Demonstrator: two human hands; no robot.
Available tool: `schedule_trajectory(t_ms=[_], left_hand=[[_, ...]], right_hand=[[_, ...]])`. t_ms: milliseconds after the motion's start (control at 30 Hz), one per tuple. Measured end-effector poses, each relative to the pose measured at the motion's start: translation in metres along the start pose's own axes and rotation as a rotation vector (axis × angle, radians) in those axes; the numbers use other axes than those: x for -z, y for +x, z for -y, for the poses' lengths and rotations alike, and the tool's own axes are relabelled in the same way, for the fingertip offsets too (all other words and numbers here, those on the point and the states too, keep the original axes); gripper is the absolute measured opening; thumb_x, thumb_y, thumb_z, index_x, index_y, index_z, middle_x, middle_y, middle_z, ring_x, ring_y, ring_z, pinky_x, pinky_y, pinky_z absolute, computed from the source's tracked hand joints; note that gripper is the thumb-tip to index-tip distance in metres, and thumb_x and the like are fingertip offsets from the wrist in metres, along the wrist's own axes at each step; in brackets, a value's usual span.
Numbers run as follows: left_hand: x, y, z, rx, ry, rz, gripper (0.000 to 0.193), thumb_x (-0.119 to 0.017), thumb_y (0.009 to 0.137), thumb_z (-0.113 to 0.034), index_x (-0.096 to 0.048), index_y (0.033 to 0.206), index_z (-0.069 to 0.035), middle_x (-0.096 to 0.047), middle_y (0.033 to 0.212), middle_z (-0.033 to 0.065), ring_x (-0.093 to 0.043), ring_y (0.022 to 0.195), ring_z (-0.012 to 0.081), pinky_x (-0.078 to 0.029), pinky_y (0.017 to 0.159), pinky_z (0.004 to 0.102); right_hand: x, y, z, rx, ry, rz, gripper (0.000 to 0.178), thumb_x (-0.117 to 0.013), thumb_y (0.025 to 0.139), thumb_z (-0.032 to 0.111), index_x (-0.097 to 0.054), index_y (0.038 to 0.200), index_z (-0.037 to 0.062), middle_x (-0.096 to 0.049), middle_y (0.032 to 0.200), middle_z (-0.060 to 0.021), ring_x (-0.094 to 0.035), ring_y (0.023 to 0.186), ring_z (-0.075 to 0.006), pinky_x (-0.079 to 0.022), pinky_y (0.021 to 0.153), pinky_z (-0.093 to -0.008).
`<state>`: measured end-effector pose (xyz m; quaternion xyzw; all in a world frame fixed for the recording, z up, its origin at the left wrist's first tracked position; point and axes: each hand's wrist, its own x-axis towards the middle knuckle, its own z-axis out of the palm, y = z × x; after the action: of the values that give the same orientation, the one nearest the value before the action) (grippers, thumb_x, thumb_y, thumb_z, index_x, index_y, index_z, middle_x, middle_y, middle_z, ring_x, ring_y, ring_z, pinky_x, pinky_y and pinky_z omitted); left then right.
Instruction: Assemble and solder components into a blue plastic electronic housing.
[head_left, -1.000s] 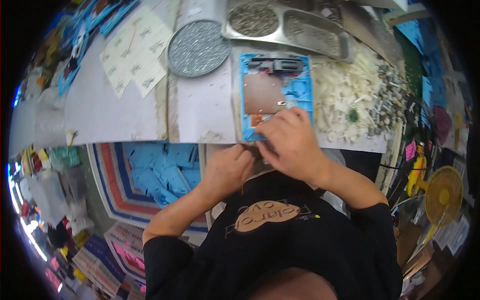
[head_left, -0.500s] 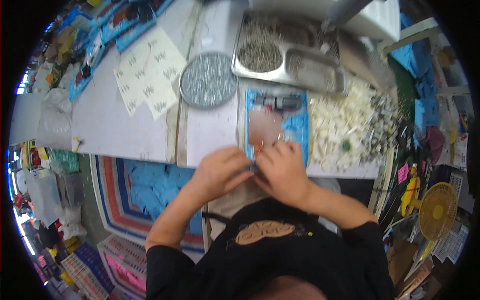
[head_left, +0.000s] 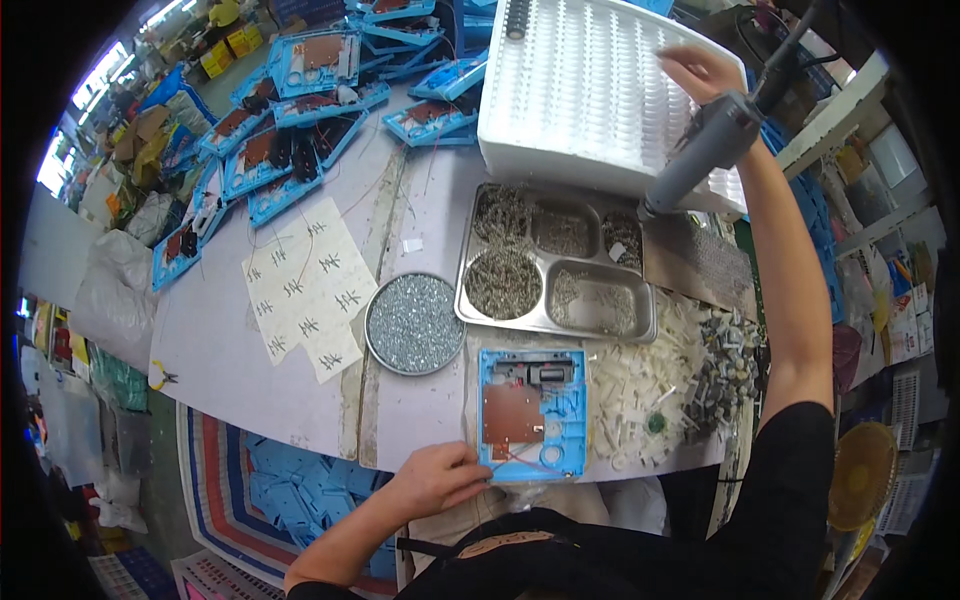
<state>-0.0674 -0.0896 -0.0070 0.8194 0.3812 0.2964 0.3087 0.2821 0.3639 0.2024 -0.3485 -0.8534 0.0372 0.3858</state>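
A blue plastic casing (head_left: pixel 562 420) lies at the table's front edge, with a brown board (head_left: pixel 512 413), a black part and thin wires inside it. My left hand (head_left: pixel 437 480) is at its near left corner, thumb and fingers pinched on the edge there. My right hand (head_left: pixel 703 72) is stretched far out over a white foam tray (head_left: pixel 585 90) with rows of slots. Its fingers are apart, and nothing shows in them. A grey electric screwdriver (head_left: pixel 705 150) hangs in front of my right forearm.
Behind the casing stand a metal compartment tray (head_left: pixel 550 327) of small parts and a round dish (head_left: pixel 415 325) of silvery pieces. White plastic bits (head_left: pixel 640 390) are heaped at right. Stacked blue casings (head_left: pixel 310 65), a marked paper sheet (head_left: pixel 305 290) and yellow-handled pliers (head_left: pixel 160 376) lie leftward.
My right hand has left the casing and reached far forward to the foam tray. My left hand stays at the casing's corner. The view has tilted up, showing more of the far table.
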Motion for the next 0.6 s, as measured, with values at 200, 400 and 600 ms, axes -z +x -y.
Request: schedule_trajectory(t_ms=[200, 400, 600], left_hand=[[0.004, -0.009, -0.007, 0.090, 0.004, -0.001, 0.022, -0.084, 0.080, -0.016, -0.076, 0.100, -0.012, -0.062, 0.090, 0.0042, -0.065, 0.076, 0.0231, -0.055, 0.064, 0.0356], [0.002, -0.008, -0.009, 0.092, -0.026, -0.032, 0.023, -0.085, 0.078, -0.013, -0.076, 0.100, -0.011, -0.062, 0.089, 0.0050, -0.066, 0.076, 0.0238, -0.055, 0.064, 0.0364], [-0.002, -0.012, -0.010, 0.101, 0.003, -0.082, 0.025, -0.084, 0.077, -0.010, -0.075, 0.100, -0.010, -0.062, 0.089, 0.0074, -0.066, 0.076, 0.0270, -0.054, 0.064, 0.0381]], right_hand=[[-0.087, 0.078, 0.071, 0.306, 0.021, 0.047, 0.013, -0.079, 0.085, 0.018, -0.079, 0.092, 0.0075, -0.072, 0.093, -0.0089, -0.066, 0.093, -0.0271, -0.048, 0.091, -0.0412], [-0.136, 0.089, 0.094, 0.439, -0.389, -0.140, 0.010, -0.076, 0.080, 0.015, -0.079, 0.087, 0.0082, -0.071, 0.092, -0.0118, -0.064, 0.091, -0.0323, -0.045, 0.097, -0.0468], [-0.157, 0.096, 0.078, 0.276, -0.290, -0.154, 0.009, -0.068, 0.086, 0.012, -0.074, 0.084, 0.0053, -0.070, 0.091, -0.0159, -0.063, 0.092, -0.0362, -0.048, 0.089, -0.0477]])
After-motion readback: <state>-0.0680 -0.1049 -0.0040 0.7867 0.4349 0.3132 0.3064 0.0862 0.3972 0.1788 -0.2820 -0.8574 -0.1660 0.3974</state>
